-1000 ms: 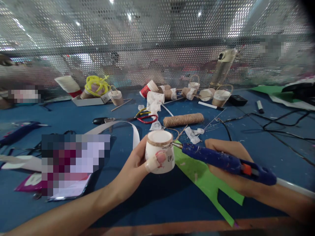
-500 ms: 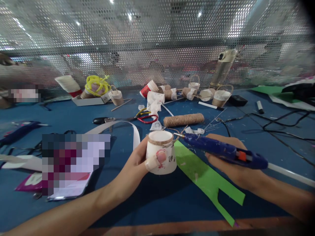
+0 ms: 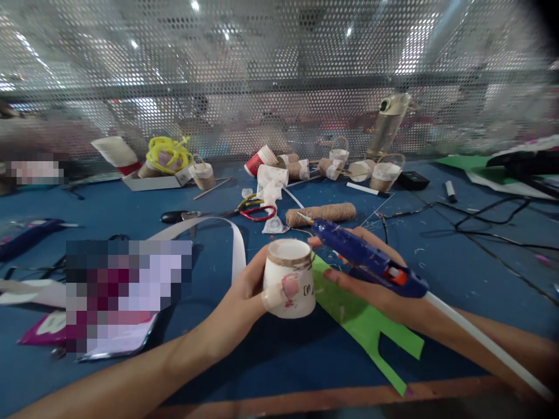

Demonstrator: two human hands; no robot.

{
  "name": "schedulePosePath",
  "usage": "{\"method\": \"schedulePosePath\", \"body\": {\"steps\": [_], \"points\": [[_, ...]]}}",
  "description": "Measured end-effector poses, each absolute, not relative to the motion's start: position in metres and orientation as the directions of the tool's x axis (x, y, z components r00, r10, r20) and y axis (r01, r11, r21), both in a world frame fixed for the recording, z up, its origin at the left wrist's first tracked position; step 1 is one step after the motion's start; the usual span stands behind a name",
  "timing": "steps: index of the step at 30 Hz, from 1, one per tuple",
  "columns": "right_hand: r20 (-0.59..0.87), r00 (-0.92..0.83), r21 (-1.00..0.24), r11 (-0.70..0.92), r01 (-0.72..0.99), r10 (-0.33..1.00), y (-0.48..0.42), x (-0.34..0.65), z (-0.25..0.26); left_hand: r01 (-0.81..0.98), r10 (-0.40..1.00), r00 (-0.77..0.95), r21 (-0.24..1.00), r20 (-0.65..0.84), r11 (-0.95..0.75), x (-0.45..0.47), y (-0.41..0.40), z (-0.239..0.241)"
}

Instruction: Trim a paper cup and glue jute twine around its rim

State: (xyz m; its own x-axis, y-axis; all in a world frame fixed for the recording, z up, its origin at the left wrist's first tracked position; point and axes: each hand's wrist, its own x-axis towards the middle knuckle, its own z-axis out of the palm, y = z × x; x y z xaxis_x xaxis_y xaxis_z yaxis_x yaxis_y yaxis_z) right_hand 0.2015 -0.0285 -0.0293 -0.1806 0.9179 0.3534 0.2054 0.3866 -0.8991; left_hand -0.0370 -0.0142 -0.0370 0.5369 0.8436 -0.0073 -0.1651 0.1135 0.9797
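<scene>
My left hand [image 3: 257, 285] is wrapped around a small white paper cup [image 3: 293, 302], thumb across its printed front. Brown twine [image 3: 290, 254] circles the cup just under the upper edge. In my right hand [image 3: 371, 279] is a blue hot glue gun [image 3: 367, 256], its metal tip up and to the left, above the cup's right side and apart from it. A long white glue stick [image 3: 484, 343] runs out of the gun's back end. The right index finger reaches close to the cup's twine. Beneath both hands lies a green paper strip [image 3: 349, 314] with a forked end.
Behind the cup lie a twine roll [image 3: 323, 214], red-and-yellow-handled scissors [image 3: 257, 212] and a white paper strip [image 3: 238, 250]. Several twine-wrapped cups [image 3: 386, 174] and a bottle [image 3: 388, 125] stand farther back. Black cables [image 3: 484, 215] cross the right; another glue gun [image 3: 32, 237] lies left.
The glue gun's tip has lifted off the twine at the cup's edge and swung up and left. My right fingers have come nearer the cup, which my left hand still holds.
</scene>
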Motion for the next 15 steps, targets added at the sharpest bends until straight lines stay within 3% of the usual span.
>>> {"method": "schedulePosePath", "body": {"steps": [5, 15], "points": [[0.341, -0.14, -0.921, 0.36, 0.146, 0.93, -0.029, 0.204, -0.029, -0.137, 0.858, 0.509, 0.978, -0.064, 0.154, -0.035, -0.012, -0.034], [0.438, -0.023, -0.832, 0.415, 0.367, 0.899, -0.053, 0.204, -0.013, -0.073, 0.854, 0.513, 0.988, -0.081, 0.138, -0.035, -0.012, -0.032]]}}
